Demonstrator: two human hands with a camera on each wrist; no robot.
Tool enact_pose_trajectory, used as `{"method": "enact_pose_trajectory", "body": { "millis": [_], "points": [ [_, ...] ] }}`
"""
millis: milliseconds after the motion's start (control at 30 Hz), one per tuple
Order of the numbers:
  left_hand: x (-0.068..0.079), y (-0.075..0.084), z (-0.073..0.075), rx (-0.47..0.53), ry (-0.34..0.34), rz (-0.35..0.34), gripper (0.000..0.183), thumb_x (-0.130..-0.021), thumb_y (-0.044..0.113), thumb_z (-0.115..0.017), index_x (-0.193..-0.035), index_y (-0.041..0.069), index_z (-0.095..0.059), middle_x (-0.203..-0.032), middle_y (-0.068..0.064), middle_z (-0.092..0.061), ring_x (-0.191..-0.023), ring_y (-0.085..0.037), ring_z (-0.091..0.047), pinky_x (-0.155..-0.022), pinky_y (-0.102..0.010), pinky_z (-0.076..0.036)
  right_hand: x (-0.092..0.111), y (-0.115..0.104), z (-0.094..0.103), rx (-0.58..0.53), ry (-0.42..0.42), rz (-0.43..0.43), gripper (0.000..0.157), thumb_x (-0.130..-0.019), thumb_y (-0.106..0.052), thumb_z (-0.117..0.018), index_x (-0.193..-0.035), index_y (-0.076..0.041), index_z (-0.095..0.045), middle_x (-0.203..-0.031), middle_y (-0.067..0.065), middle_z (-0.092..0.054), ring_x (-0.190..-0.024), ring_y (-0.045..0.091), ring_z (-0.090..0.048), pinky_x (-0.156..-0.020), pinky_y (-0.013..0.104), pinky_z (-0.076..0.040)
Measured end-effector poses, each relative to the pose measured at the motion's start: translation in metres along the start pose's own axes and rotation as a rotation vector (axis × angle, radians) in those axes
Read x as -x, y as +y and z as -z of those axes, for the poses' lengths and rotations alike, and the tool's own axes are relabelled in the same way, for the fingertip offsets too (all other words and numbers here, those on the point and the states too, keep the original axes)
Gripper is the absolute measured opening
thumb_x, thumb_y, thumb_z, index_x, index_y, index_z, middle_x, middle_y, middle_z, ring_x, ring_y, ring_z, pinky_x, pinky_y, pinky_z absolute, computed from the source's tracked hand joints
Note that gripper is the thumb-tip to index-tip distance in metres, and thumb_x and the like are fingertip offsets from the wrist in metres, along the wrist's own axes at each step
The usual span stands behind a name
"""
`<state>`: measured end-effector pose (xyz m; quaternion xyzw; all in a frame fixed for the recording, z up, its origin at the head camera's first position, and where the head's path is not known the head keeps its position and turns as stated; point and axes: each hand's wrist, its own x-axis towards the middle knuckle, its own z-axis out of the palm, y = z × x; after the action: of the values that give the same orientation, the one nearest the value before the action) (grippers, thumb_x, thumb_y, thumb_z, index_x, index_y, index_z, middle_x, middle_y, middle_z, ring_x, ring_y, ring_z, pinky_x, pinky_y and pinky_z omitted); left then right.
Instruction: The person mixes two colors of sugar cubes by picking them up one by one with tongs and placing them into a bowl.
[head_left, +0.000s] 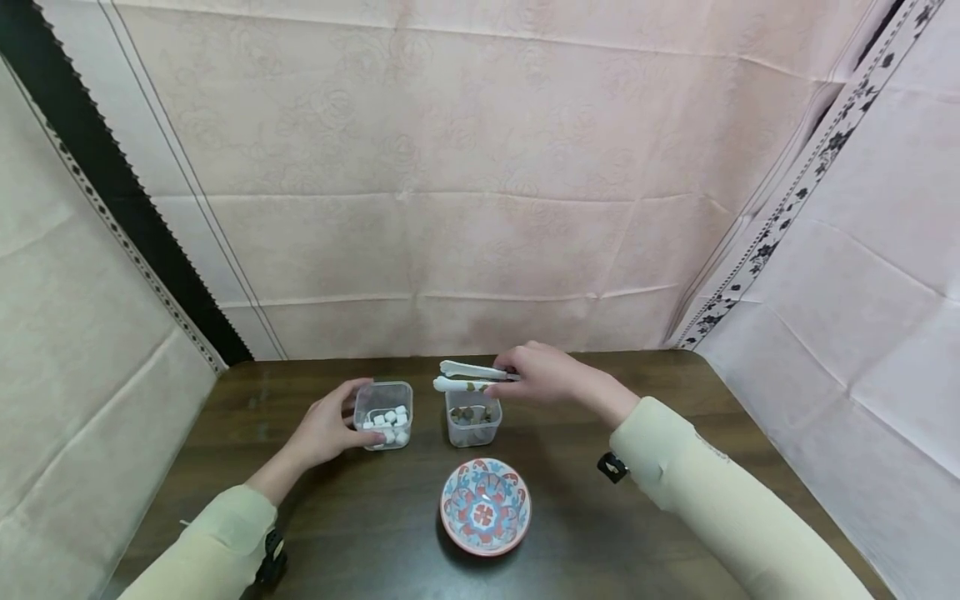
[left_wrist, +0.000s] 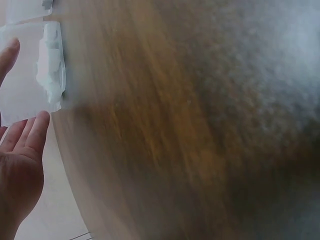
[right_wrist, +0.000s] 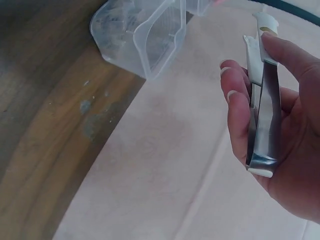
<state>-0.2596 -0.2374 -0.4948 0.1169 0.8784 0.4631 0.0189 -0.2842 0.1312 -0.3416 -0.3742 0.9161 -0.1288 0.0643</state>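
Note:
My left hand (head_left: 326, 429) grips a clear plastic container (head_left: 382, 392) from its left side, thumb on the near side and fingers on the far side. Small white cubes (head_left: 391, 418) lie in its near part. In the left wrist view, fingertips (left_wrist: 42, 120) are right at the container wall. With my right hand (head_left: 543, 372) I hold metal tongs (right_wrist: 269, 110) with white tips, arms a little apart and nothing between them. They point left, over the far edge of a second clear container (head_left: 472, 435), which holds small brownish pieces (head_left: 467, 413).
A patterned red and blue bowl (head_left: 485, 512) stands on the dark wooden table (head_left: 360, 533), nearer than the two containers. Pale cloth (head_left: 480, 250) hangs behind the table's far edge, with more cloth at both sides.

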Motion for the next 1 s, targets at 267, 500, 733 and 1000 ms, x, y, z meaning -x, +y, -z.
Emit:
{"method": "enact_pose_trajectory", "body": {
  "millis": [267,500,733,1000],
  "points": [
    [0.001,0.001,-0.001,-0.038,-0.014,0.004,0.100,-0.080,0.026,-0.098,-0.160,0.005,-0.041,-0.154,-0.026,-0.051,-0.136,-0.048,-0.058,-0.100,-0.050,-0.060,-0.026,-0.024,-0.001,0.156,-0.075,0.032,0.041,-0.101,-0.042,-0.075,-0.074,-0.019,-0.054,-0.062,-0.009,-0.037,-0.057,0.008,-0.032,-0.055,0.027,-0.026],
    [0.000,0.002,-0.001,-0.083,-0.017,0.010,0.099,-0.081,0.026,-0.097,-0.161,0.008,-0.040,-0.158,-0.027,-0.047,-0.138,-0.049,-0.055,-0.102,-0.052,-0.058,-0.050,-0.039,-0.002,0.216,-0.113,0.044,0.049,-0.102,-0.045,-0.073,-0.071,-0.019,-0.047,-0.060,-0.009,-0.036,-0.055,0.009,-0.033,-0.054,0.028,-0.028],
    [-0.002,0.003,-0.001,-0.075,-0.027,0.028,0.098,-0.081,0.026,-0.097,-0.160,0.010,-0.041,-0.158,-0.025,-0.048,-0.139,-0.048,-0.055,-0.104,-0.052,-0.057,-0.071,-0.051,-0.008,0.299,-0.155,0.044,0.040,-0.103,-0.046,-0.071,-0.077,-0.018,-0.058,-0.066,-0.008,-0.046,-0.060,0.011,-0.042,-0.055,0.028,-0.033],
    [-0.002,0.003,0.000,-0.066,-0.038,0.032,0.097,-0.083,0.022,-0.095,-0.161,0.008,-0.040,-0.156,-0.025,-0.050,-0.139,-0.047,-0.055,-0.105,-0.052,-0.057,-0.089,-0.069,-0.015,0.403,-0.228,0.014,0.034,-0.103,-0.050,-0.069,-0.097,-0.017,-0.071,-0.087,-0.003,-0.067,-0.078,0.016,-0.062,-0.069,0.038,-0.055]
  ]
}}
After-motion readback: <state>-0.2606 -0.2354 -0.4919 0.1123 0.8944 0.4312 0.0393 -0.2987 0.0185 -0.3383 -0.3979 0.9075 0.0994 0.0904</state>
